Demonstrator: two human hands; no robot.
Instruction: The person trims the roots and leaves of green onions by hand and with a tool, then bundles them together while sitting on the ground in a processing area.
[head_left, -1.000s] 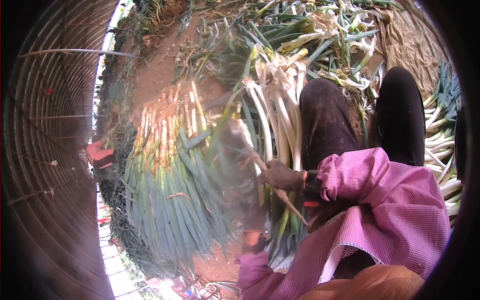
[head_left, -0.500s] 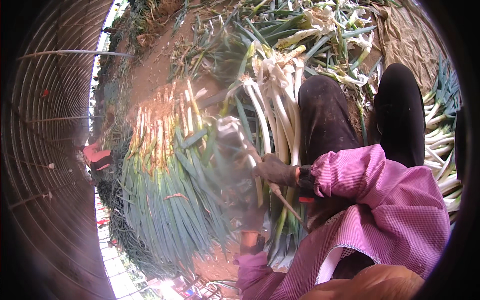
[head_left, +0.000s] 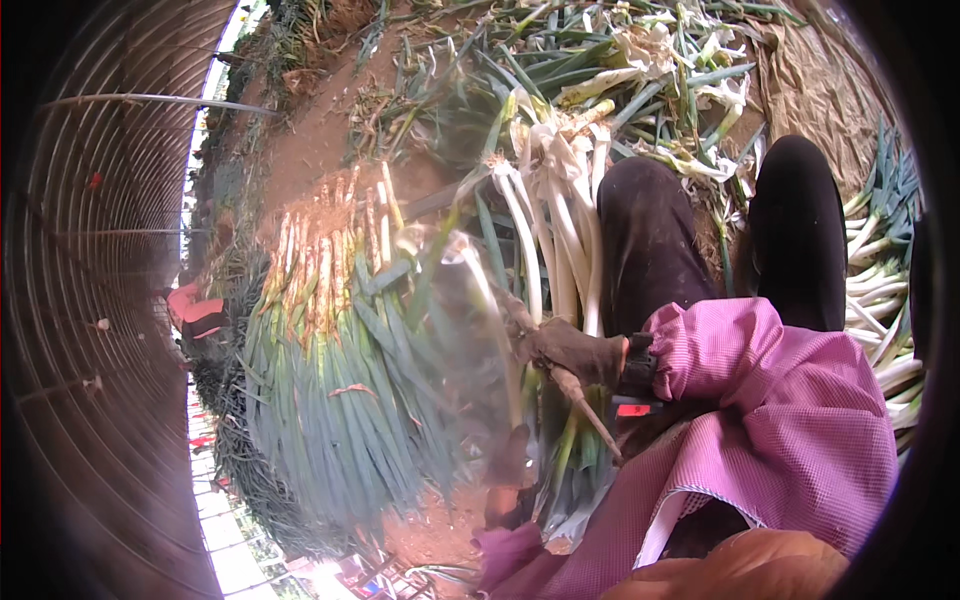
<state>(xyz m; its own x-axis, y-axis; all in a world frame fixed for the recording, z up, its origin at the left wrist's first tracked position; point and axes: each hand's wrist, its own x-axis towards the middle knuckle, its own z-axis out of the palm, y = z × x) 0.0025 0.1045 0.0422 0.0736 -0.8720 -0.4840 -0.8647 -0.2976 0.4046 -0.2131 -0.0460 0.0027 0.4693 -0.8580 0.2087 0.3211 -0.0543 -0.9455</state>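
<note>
My left hand [head_left: 508, 458], in a dark glove, is closed around the green part of a leek [head_left: 486, 285]. The leek's white stalk leans up and left, and its root end is blurred. Close on its right, my right hand [head_left: 575, 352], also gloved, grips a brown tapered stick-like tool [head_left: 590, 415]; its thin end points down and right, while the other end reaches toward the stalk. Whether the tool touches the stalk cannot be made out. Several cleaned white leeks [head_left: 565, 235] lie beside my knee, behind the right hand.
A wide heap of untrimmed leeks [head_left: 340, 370] with brown roots lies at left. Stripped leaves [head_left: 640, 75] cover the ground ahead. More white leeks [head_left: 880, 300] lie past my legs at right. A person in pink [head_left: 195, 310] is far left, by a ribbed tunnel wall [head_left: 100, 300].
My right hand has moved slightly right and down with the tool. The leek in my left hand has shifted, and its white stalk shows more plainly now.
</note>
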